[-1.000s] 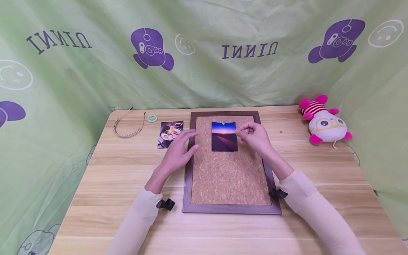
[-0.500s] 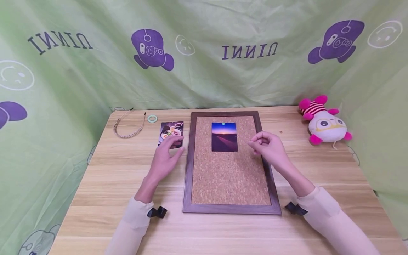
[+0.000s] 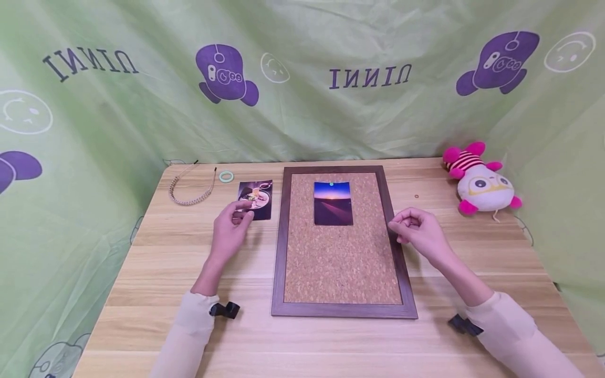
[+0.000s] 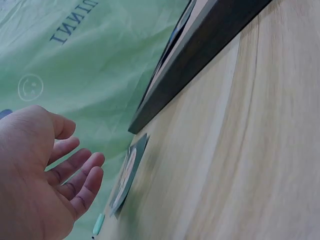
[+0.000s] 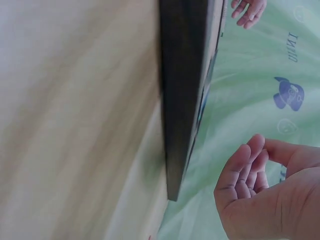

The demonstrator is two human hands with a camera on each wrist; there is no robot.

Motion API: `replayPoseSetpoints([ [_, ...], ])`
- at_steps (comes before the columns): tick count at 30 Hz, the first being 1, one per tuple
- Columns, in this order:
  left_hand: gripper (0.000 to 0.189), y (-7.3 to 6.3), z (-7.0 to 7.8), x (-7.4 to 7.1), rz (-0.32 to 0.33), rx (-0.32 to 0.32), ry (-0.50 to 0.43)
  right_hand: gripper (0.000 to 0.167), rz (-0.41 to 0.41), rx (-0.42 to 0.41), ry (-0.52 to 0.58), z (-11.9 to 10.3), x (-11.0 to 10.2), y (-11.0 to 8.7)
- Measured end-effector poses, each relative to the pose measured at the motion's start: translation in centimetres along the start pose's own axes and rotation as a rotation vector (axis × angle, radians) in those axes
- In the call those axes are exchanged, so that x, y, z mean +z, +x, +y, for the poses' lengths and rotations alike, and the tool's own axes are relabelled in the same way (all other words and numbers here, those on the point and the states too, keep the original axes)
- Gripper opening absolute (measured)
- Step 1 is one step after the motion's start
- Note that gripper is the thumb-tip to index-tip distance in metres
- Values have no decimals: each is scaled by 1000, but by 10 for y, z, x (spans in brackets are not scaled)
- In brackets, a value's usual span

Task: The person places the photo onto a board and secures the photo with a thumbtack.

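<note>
A cork board [image 3: 340, 268] in a dark wooden frame lies on the table. Near its top, a sunset photo [image 3: 333, 205] lies on the cork, with a small green pushpin [image 3: 331, 184] at its upper edge. My left hand [image 3: 230, 231] hovers in front of a food photo [image 3: 262, 206] on the table, overlapping it in the head view; the left wrist view shows the loosely bent fingers apart from that photo [image 4: 127, 175]. My right hand [image 3: 421, 233] is over the frame's right side, fingers loosely curled with thumb near fingertips; nothing shows between them.
A beaded headband [image 3: 189, 201] and a mint-green ring [image 3: 226, 177] lie at the back left. At the back right sits a pink and white plush toy [image 3: 484, 186]. A tiny brown ring [image 3: 416, 196] lies right of the board. A green curtain [image 3: 302, 121] hangs behind.
My right hand has left the sunset photo's right edge and drawn back to the right and nearer. My left hand has moved left and nearer, off the board's left edge. The photos have stayed put.
</note>
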State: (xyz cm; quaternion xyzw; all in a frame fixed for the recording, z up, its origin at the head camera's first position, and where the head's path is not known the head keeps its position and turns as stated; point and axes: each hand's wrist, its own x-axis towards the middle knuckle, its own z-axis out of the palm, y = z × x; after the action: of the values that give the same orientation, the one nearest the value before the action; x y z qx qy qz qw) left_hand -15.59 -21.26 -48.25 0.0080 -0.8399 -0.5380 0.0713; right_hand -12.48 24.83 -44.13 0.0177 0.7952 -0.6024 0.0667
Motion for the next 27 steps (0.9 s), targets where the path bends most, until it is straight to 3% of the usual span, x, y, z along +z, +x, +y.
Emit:
replayPoseSetpoints([
  [7, 33, 3, -3, -6, 31, -17, 5, 17, 0, 1, -56, 8, -7, -5],
  [16, 37, 13, -12, -11, 126, -95, 13, 19, -10, 7, -73, 16, -9, -8],
  [27, 52, 25, -28, -14, 190, -201, 120, 27, -167, -14, -141, 29, -20, -7],
])
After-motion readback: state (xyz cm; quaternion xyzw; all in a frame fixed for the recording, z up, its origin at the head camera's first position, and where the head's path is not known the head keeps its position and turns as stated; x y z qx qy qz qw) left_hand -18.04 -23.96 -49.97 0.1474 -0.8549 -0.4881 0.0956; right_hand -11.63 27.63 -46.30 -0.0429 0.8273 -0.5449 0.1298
